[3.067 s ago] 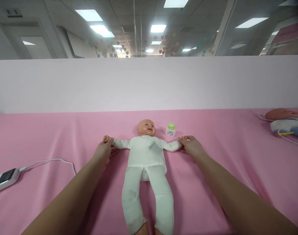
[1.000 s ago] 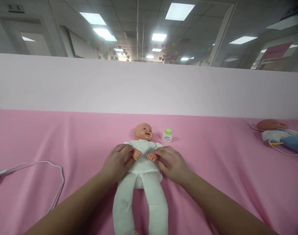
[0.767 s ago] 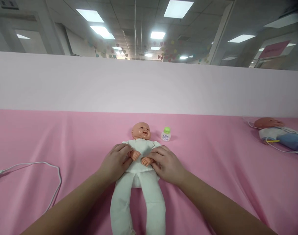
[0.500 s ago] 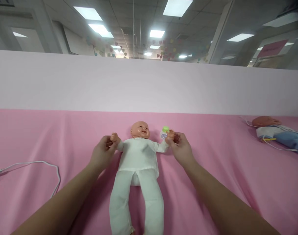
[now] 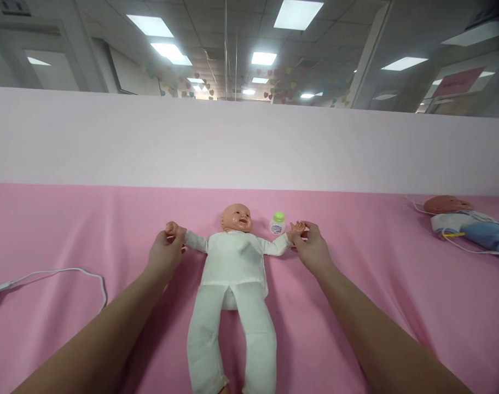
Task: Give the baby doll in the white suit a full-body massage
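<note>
A baby doll [image 5: 233, 260] in a white top and white trousers lies face up on the pink cloth [image 5: 340, 241], its arms spread out sideways. My left hand [image 5: 165, 253] is closed round the doll's wrist at the left of the view. At the right, my right hand [image 5: 314, 249] pinches the doll's other wrist. Just beyond that arm, beside the head, stands a small clear bottle [image 5: 277, 224] with a green cap and a printed label.
A second doll [image 5: 477, 225] in white and blue, with thin tubes on it, lies at the far right. A white cable [image 5: 61, 270] with a plug end crosses the cloth at the left. Behind rises a low white wall [image 5: 249, 145] with glass above.
Both hands have moved outwards with the doll's wrists, the left one further, so the arms are stretched wider. The bottle now shows whole.
</note>
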Available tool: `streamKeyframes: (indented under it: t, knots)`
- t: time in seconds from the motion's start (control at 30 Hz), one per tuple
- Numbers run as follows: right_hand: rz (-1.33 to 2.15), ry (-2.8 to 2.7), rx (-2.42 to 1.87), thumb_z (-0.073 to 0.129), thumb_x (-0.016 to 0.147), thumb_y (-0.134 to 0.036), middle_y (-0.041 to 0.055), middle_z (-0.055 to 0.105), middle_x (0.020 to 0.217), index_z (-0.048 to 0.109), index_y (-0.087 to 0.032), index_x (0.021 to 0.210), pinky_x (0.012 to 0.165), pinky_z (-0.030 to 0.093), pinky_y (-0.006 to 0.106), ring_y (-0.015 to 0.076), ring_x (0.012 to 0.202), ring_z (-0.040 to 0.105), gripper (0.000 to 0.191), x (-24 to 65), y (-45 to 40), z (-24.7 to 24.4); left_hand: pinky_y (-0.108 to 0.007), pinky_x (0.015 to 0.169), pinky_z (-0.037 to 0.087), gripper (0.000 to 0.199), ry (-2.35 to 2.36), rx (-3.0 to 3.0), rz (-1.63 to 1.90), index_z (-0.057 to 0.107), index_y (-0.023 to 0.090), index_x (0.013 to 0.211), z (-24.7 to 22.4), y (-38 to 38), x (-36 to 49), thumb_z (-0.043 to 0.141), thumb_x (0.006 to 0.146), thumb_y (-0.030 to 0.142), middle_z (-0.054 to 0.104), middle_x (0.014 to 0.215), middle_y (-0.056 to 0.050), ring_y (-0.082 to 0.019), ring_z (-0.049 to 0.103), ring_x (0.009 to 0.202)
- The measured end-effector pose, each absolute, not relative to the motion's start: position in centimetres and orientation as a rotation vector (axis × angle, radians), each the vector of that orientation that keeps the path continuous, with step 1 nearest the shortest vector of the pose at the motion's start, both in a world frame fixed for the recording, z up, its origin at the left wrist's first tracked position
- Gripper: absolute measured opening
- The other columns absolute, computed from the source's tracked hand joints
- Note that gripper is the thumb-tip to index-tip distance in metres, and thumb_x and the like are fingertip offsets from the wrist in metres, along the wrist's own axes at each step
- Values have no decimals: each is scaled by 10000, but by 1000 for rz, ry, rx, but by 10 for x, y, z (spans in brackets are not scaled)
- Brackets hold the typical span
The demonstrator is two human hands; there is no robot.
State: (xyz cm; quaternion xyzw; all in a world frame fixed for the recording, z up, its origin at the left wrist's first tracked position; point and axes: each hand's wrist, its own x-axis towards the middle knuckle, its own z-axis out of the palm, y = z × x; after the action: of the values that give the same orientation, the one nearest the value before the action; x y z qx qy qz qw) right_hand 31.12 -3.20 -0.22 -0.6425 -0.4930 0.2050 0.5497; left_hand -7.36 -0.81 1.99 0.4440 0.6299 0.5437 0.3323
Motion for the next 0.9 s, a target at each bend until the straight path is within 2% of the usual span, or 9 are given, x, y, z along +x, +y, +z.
streamKeyframes:
  t: [0.07, 0.13, 0.3, 0.43, 0.53, 0.63, 0.73, 0.83, 0.9]
  knots:
    - [433, -1266, -1427, 716, 850, -513, 80, 730, 1160, 557, -259, 1337, 714, 647, 376, 241, 891, 748, 572, 293, -43, 10, -400, 829, 591, 281, 1721, 1482, 1381, 600, 249, 1085, 27, -23, -60, 660, 907, 457, 735, 1110, -73, -282, 716, 1012]
    - [350, -1448, -1285, 693, 894, -457, 78, 730, 1175, 589, -260, 1304, 800, 637, 400, 241, 944, 729, 467, 275, -55, 17, -413, 877, 564, 273, 1697, 1783, 1324, 615, 271, 1138, 31, -37, -44, 635, 926, 442, 735, 1139, -59, -289, 694, 1051]
    - [70, -2048, -1035, 667, 902, -207, 63, 741, 1057, 688, -255, 1103, 841, 584, 428, 254, 958, 677, 208, 246, -71, 15, -442, 964, 506, 196, 1499, 2430, 1054, 667, 263, 1109, 28, -52, -22, 592, 965, 373, 738, 1119, -63, -306, 633, 1134]
    - [-26, -2221, -921, 638, 899, -109, 62, 746, 1038, 707, -248, 1025, 903, 552, 460, 266, 992, 654, 200, 236, -71, 10, -450, 1008, 484, 162, 1390, 2639, 921, 692, 259, 1075, 27, -48, -24, 586, 953, 245, 732, 1174, -56, -295, 609, 1152]
    - [-3, -2206, -918, 641, 890, -100, 55, 748, 1019, 707, -248, 1025, 912, 542, 460, 265, 987, 655, 210, 234, -72, 11, -451, 1022, 481, 175, 1356, 2671, 902, 700, 263, 1078, 27, -47, -26, 593, 943, 227, 728, 1192, -54, -294, 605, 1160]
    - [116, -2107, -955, 652, 887, -139, 48, 750, 1007, 700, -254, 1069, 883, 549, 442, 252, 952, 669, 221, 239, -70, 13, -445, 993, 501, 183, 1435, 2529, 983, 686, 268, 1110, 28, -48, -29, 599, 951, 285, 733, 1163, -53, -299, 620, 1156]
    - [293, -1778, -1117, 685, 906, -299, 55, 750, 1083, 676, -266, 1128, 820, 573, 402, 241, 936, 689, 224, 255, -62, 10, -416, 945, 542, 244, 1568, 2170, 1196, 660, 281, 1171, 30, -45, -38, 601, 963, 394, 734, 1169, -45, -278, 674, 1082]
    - [405, -1331, -1301, 700, 888, -458, 70, 743, 1125, 602, -257, 1221, 765, 584, 367, 239, 929, 709, 401, 279, -48, 6, -369, 853, 593, 352, 1637, 1680, 1410, 608, 278, 1243, 29, -34, -53, 636, 931, 438, 726, 1173, -54, -260, 711, 1033]
    - [433, -1152, -1429, 703, 856, -506, 74, 743, 1111, 561, -247, 1275, 748, 580, 363, 248, 918, 718, 513, 297, -38, 3, -360, 800, 618, 394, 1646, 1413, 1490, 595, 250, 1215, 24, -21, -66, 681, 887, 451, 719, 1134, -71, -265, 721, 1015]
